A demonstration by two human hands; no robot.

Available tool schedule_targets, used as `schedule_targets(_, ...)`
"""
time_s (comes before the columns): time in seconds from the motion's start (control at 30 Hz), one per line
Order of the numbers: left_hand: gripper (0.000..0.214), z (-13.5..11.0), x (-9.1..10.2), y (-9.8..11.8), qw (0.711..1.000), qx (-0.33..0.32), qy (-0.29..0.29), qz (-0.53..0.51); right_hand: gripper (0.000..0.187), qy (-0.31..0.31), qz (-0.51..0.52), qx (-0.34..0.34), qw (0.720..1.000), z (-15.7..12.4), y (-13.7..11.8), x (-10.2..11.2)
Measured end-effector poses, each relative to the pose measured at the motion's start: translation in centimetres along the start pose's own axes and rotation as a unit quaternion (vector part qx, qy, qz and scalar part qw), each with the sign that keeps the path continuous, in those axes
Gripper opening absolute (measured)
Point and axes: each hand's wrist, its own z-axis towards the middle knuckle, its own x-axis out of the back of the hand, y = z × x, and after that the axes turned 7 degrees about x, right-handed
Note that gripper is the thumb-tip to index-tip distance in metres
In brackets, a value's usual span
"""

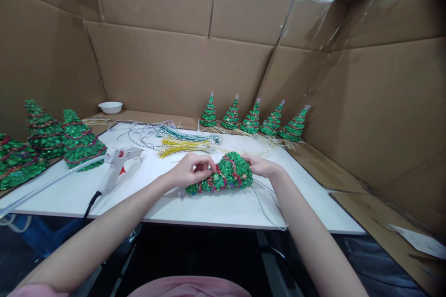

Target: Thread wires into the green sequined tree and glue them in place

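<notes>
A green sequined Christmas tree (223, 177) with red garland lies on its side on the white table (209, 209), tip pointing left. My left hand (190, 170) pinches its upper side, fingers closed on the sequins. My right hand (259, 165) grips the wide base end, fingers closed around it. A thin dark wire (265, 206) trails from the base toward the table's front edge.
A white glue gun (116, 162) rests to the left. Bundles of yellow wires (184, 146) and green wires (188, 135) lie behind. Several small trees (252, 118) line the back, larger trees (81, 141) stand left, a white bowl (110, 107) far left. Cardboard walls (174, 65) surround.
</notes>
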Motion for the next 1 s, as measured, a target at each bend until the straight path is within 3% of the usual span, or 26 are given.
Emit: schedule_targets(1.0, 0.012, -0.01, -0.01, -0.05, 1.0, -0.001, -0.013, 0.004, 0.033, 0.0, -0.004, 0.007, 1.0, 0.1, 0.22, -0.12)
